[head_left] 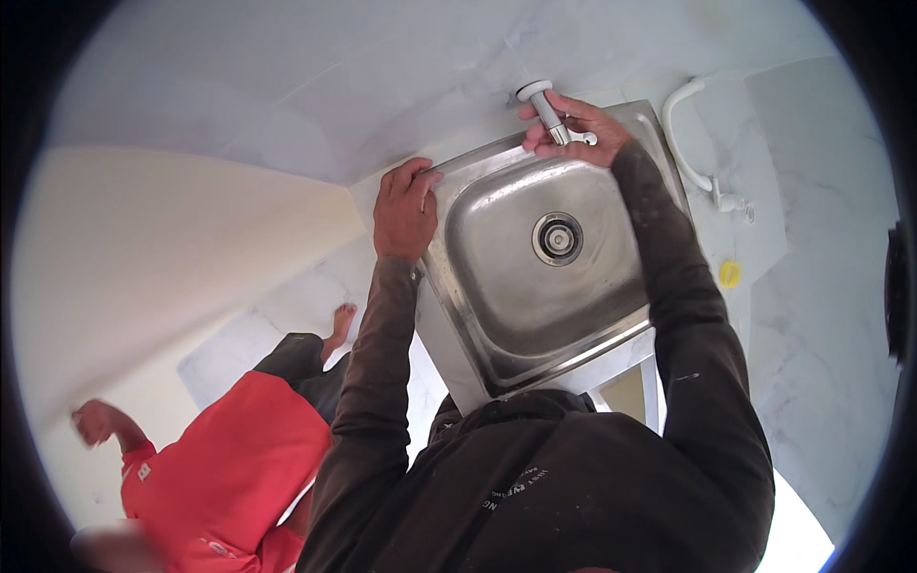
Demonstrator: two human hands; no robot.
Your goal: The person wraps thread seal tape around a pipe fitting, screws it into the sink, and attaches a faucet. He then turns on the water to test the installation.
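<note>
My right hand [585, 129] is closed around a chrome tap [547, 113], its fingers on both sides of the body and close to the small lever. The tap comes out of the wall through a round white-edged collar, above the far edge of a stainless steel sink [468, 329]. At the sink's far left corner lies my left hand [405, 205], fingers bent a little and apart, holding nothing. A round drain strainer [557, 239] sits in the basin floor.
Right of the sink, a white hose [672, 129] leads to a white tap fitting [731, 201] on the marbled surface, with a yellow cap [730, 275] nearer me. At lower left is another person in a red shirt [239, 449]. The marbled wall [382, 86] rises behind the sink.
</note>
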